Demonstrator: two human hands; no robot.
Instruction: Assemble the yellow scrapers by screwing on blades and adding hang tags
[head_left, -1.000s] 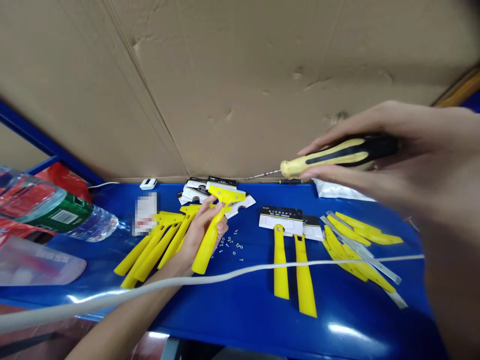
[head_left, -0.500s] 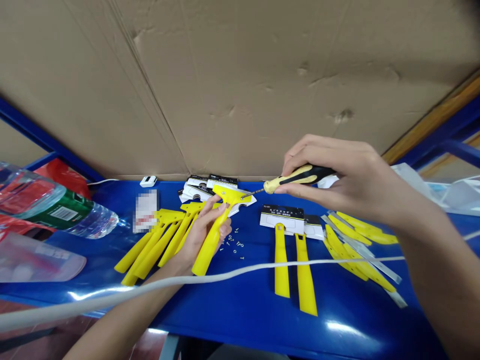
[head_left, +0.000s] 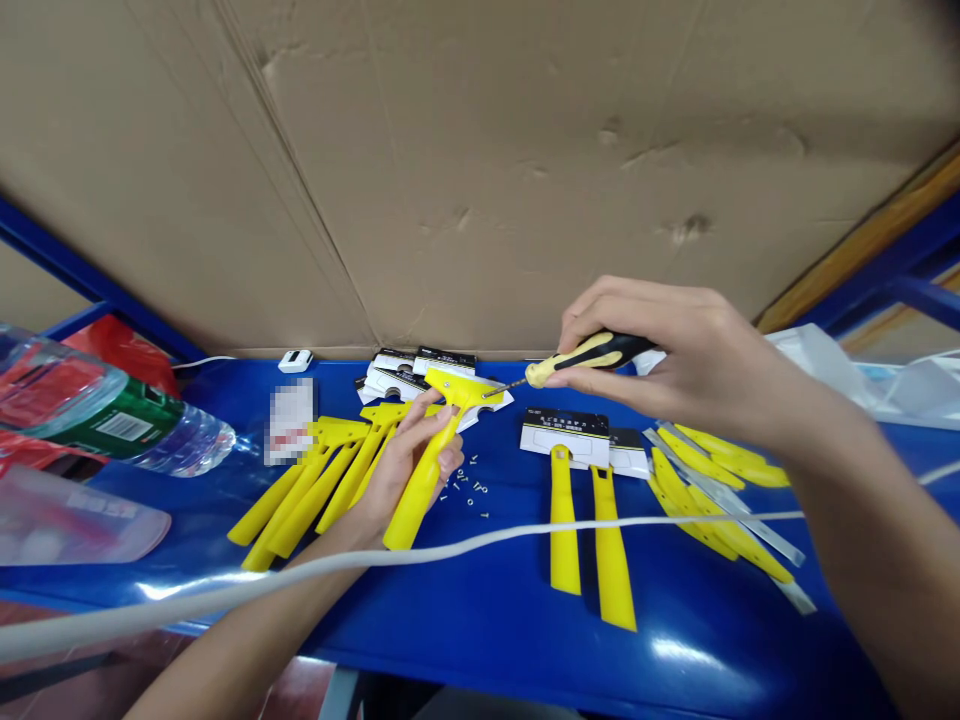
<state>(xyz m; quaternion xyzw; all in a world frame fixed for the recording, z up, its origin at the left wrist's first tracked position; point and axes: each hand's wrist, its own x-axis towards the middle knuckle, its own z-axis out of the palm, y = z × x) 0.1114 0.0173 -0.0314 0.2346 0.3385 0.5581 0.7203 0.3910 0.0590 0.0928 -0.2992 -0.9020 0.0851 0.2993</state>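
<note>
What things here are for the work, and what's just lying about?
Seem part of the job:
yellow scraper-shaped tool, in the left hand
screwdriver, in the right hand
tiny screws
other yellow handles
loose yellow strips
black-and-white cards

Probably just lying about:
water bottle
cloudy plastic container
small white gadget

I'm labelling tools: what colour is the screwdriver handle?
Screwdriver handle: pale yellow and black; head view.

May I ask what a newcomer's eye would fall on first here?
Probably the bright yellow T-shaped tool in the left hand near the middle, with the screwdriver in the right hand, tip at its head. Next, perhaps, the pale cable crossing the foreground above the blue table.
</note>
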